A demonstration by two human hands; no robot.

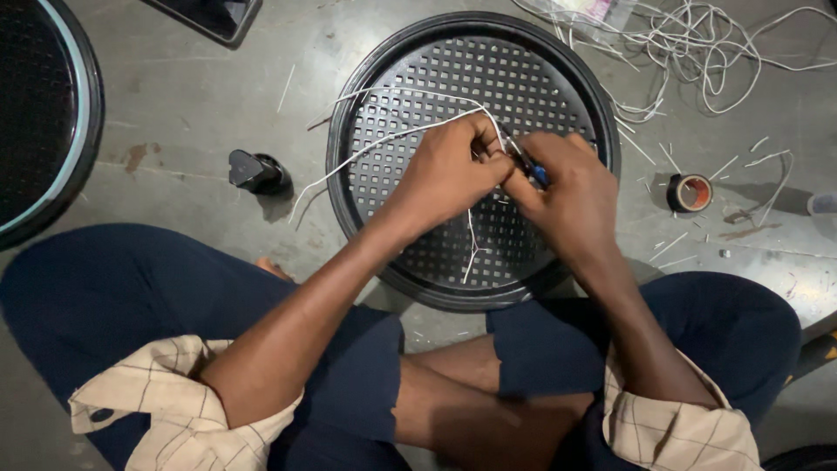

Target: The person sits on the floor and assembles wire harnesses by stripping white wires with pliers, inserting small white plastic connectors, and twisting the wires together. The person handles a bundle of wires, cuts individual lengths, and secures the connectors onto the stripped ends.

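I sit cross-legged on a concrete floor over a round black perforated grille (410,78). My left hand (445,174) pinches thin white wires (384,139) that trail left across the grille. My right hand (571,187) grips a small tool with a blue handle (539,174), its tip meeting the wires at my left fingertips. A short piece of white wire (472,249) hangs below my hands over the grille.
A roll of dark tape (690,193) lies to the right among cut wire scraps. A tangle of white wire (697,44) sits at the top right. A small black plug-like part (255,171) lies left of the grille. Another round black grille (83,105) is at the far left.
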